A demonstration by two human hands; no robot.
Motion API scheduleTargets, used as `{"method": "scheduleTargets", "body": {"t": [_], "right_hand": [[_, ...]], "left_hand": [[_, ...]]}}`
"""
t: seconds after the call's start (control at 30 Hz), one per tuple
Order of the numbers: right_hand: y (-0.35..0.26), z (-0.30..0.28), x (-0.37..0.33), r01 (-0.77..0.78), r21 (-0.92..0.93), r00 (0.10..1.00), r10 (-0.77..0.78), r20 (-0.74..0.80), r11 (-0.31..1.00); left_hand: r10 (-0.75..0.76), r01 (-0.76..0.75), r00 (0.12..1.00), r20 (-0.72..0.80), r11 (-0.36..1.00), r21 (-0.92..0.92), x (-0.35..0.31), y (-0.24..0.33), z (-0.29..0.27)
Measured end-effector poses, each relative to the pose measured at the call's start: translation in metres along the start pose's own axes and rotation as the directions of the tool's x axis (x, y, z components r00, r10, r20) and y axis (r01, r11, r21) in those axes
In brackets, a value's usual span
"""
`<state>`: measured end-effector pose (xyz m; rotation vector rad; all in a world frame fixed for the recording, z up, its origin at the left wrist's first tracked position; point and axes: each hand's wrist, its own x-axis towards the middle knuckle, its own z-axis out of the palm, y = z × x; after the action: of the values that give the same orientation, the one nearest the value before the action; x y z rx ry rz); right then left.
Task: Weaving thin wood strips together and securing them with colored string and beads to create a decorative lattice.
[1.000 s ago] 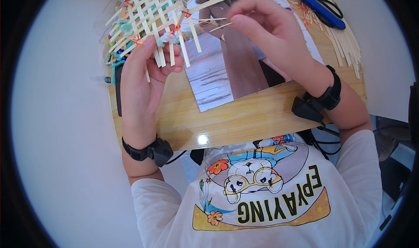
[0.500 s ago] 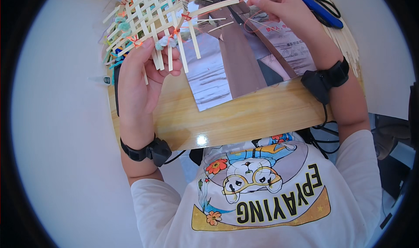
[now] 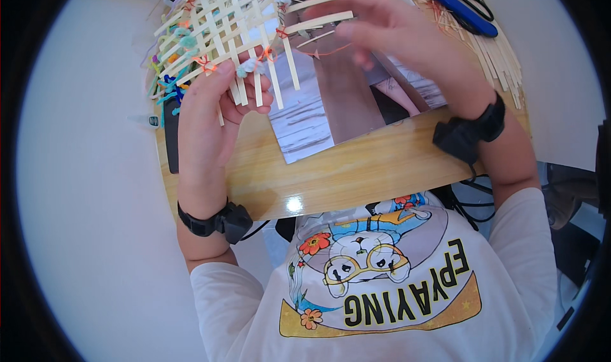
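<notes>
A lattice [image 3: 223, 28] of pale, flat bamboo-like strips fills the upper left, tied with red-orange thread and fluffy pastel yarn. My left hand [image 3: 213, 107] grips its near edge, thumb on top and fingers curled beneath the strip ends. My right hand [image 3: 398, 34] is at the strips jutting from the lattice's right side, fingers stretched leftward and apart from the thumb, slightly blurred. One finger passes partly behind a strip. A thin orange thread [image 3: 324, 52] curves from the lattice's corner toward this hand; where it ends is hidden.
A glossy printed sheet [image 3: 299, 133] lies on the wooden table [image 3: 254, 177] under the work. Blue-handled pliers [image 3: 461, 12] and a bundle of loose strips [image 3: 506, 69] lie at the far right. A dark flat object [image 3: 171, 139] sits at the table's left edge.
My right hand has moved left and its fingers have spread, going from a pinch above the sheet to the lattice's right-hand strips. The lattice and my left hand have shifted slightly right and nearer.
</notes>
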<state>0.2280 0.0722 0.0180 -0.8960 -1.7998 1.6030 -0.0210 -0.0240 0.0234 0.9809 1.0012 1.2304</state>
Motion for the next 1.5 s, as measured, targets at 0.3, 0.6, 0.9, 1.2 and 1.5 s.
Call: {"method": "scheduleTargets", "body": {"t": [0.3,0.6,0.9,1.2,1.5], "right_hand": [[0.03,0.033,-0.001,-0.031,0.312,0.974,-0.041,0.221,0.949],[0.049,0.044,-0.001,-0.087,0.22,0.977,0.041,0.208,0.972],[0.047,0.05,0.002,-0.051,0.17,0.977,0.014,0.213,0.984],[0.045,0.041,0.0,0.096,0.001,0.975,-0.094,0.199,0.995],[0.024,0.048,-0.027,0.422,-0.641,0.906,-0.329,0.267,0.641]], "left_hand": [[-0.289,0.246,0.957,0.005,0.826,0.506,0.005,0.002,-0.01],[0.356,-0.282,0.921,0.16,0.323,0.903,0.0,0.002,-0.013],[0.273,-0.279,0.948,0.162,0.476,0.834,0.008,-0.017,0.0],[0.22,-0.241,0.963,0.153,0.466,0.851,0.006,-0.018,-0.002],[0.252,-0.259,0.955,0.157,0.449,0.855,0.005,-0.022,0.0]]}}
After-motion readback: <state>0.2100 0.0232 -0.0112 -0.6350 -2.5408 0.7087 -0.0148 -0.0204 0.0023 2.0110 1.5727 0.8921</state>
